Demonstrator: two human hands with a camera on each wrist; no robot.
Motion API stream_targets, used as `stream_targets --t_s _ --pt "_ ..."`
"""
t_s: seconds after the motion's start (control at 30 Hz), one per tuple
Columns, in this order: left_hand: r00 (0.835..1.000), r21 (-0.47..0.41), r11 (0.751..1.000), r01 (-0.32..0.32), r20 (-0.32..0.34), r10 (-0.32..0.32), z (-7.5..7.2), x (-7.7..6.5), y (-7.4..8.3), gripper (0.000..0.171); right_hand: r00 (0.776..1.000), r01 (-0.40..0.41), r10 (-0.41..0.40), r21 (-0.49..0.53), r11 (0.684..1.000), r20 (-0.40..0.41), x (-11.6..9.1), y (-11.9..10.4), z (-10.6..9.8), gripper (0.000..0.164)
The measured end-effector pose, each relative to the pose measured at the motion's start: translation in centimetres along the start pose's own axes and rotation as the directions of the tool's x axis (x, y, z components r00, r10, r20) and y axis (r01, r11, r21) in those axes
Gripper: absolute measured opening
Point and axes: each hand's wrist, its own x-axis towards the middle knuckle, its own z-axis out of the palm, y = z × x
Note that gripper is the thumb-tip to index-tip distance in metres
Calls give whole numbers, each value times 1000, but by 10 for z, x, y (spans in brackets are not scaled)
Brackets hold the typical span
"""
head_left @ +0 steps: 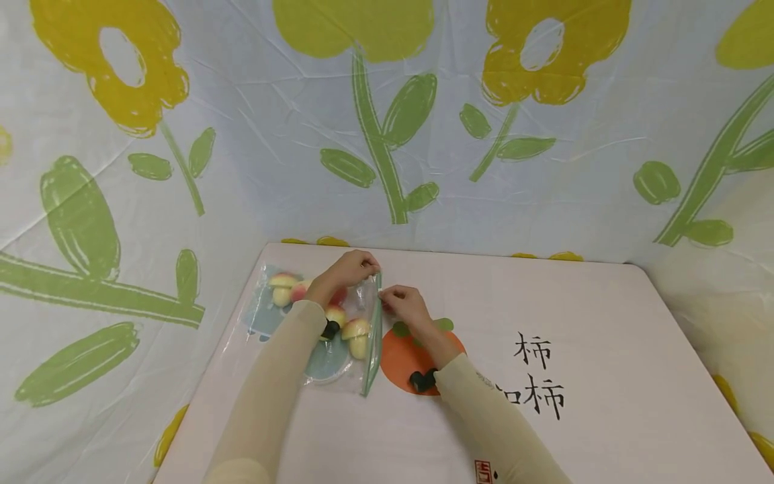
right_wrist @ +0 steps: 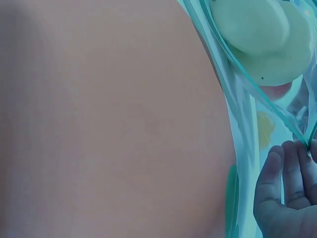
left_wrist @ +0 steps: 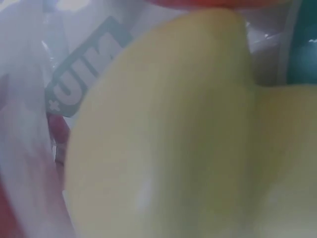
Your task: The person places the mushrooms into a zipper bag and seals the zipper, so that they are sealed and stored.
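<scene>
A clear zip bag (head_left: 347, 384) with a green zip edge (head_left: 371, 363) lies on the left part of the table. Inside it are several mushroom-shaped pieces (head_left: 358, 336), pale yellow, some with reddish tops. My left hand (head_left: 349, 270) reaches over the bag and pinches the far end of its zip edge. Just nearer, my right hand (head_left: 408, 307) pinches the same edge from the right. In the right wrist view, fingers (right_wrist: 292, 193) hold the zip, with parted plastic above them. A yellow mushroom piece (left_wrist: 168, 129) fills most of the left wrist view, beside printed lettering on the bag.
The pale pink table (head_left: 595, 430) carries a printed orange persimmon (head_left: 396, 359), blue shapes and black characters (head_left: 535, 370). Flower-patterned cloth (head_left: 242, 168) hangs behind it and at both sides. Small black devices (head_left: 423, 381) sit at the wrists.
</scene>
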Motion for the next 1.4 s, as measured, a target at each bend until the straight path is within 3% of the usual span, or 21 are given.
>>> stream_targets --t_s 0.43,0.83,1.13,1.4 --pt "1000 0 1000 15 -11 -15 2 -3 -5 20 999 -21 21 23 1000 34 -12 4 1 20" --pt "999 10 1000 21 -34 -21 3 -6 -1 20 997 -40 43 -48 998 56 -26 3 3 21" --pt "999 25 999 37 -32 -36 1 -5 0 22 996 -24 19 52 998 89 -32 9 6 23" --pt "998 33 998 52 -34 -51 0 -5 1 22 995 -26 21 48 999 101 -41 6 8 18"
